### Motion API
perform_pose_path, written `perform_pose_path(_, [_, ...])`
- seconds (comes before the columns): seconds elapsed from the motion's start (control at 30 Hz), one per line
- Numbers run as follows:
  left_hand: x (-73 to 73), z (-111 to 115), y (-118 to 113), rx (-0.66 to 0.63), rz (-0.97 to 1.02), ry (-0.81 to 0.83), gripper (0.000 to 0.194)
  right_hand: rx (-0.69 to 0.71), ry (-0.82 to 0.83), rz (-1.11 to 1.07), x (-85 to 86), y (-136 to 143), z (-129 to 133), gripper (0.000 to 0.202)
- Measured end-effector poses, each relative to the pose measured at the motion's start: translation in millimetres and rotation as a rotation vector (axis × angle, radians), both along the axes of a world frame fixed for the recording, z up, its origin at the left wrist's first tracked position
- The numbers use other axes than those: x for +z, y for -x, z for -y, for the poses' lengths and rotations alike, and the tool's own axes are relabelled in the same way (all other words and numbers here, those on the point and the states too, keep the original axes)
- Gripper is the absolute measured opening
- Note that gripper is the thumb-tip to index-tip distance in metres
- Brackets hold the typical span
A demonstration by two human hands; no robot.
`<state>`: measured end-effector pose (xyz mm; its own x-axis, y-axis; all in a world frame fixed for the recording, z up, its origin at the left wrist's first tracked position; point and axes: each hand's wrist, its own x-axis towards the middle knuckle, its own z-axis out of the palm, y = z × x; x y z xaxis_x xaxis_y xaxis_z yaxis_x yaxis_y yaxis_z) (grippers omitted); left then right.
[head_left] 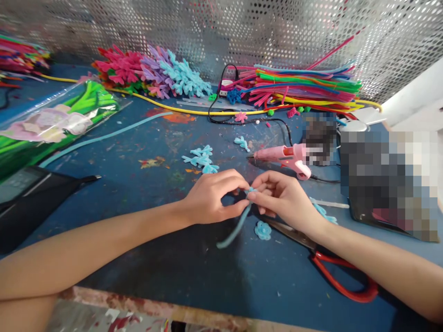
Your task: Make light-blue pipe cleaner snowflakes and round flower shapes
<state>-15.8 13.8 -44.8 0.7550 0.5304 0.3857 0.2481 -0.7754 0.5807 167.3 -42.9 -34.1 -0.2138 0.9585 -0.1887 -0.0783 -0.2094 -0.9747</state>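
Note:
Between my fingertips is a light blue pipe cleaner [236,229], its upper end bent into a small shape and its free tail hanging down to the left. My left hand [216,196] pinches it from the left, and my right hand [278,193] pinches it from the right. Just below my right hand lies a blue coiled flower [263,230]. Red-handled scissors [341,276] rest partly under my right forearm. Beyond my left hand are several blue looped pieces [201,159]. A pink glue gun [282,154] lies past my right hand.
Pipe cleaner bundles [304,85] and looped bunches [152,71] line the perforated metal screen [207,27]. A yellow cable [194,110] crosses the blue table [166,276]. At left are a plastic bag of green pipe cleaners [93,99] and a black pouch [44,198].

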Motion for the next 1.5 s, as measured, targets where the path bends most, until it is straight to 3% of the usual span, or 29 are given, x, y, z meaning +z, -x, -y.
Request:
perform_pose_path(0.2, [-0.1, -1, 1, 0.019, 0.126, -0.097, 0.034, -0.008, 0.052, -0.192, 1.4, 3, 3, 0.026])
perform_pose_path(0.4, [-0.5, -2, 2, 0.010, 0.218, -0.131, 0.024, -0.036, 0.109, -0.227, -1.9, 4, 5, 0.023])
perform_pose_path(0.63, [2.3, -3, 3, -0.029, 0.255, -0.012, 0.007, -0.056, 0.156, -0.211, -5.7, 3, 4, 0.021])
perform_pose_path(0.87, [4.0, -4, 2, -0.084, 0.228, 0.148, 0.008, -0.004, 0.200, -0.227, -3.9, 4, 4, 0.022])
perform_pose_path(1.13, [4.5, -5, 2, -0.102, 0.215, 0.260, 0.017, -0.015, 0.110, -0.129, -2.3, 2, 3, 0.022])
perform_pose_path(1.33, [8.8, 1, 1, -0.018, 0.206, 0.176, 0.011, -0.022, 0.093, -0.102, -0.9, 3, 5, 0.023])
perform_pose_path(1.5, [10.6, 7, -1, 0.054, 0.211, 0.363, 0.014, -0.033, 0.119, -0.221, -2.2, 2, 4, 0.022])
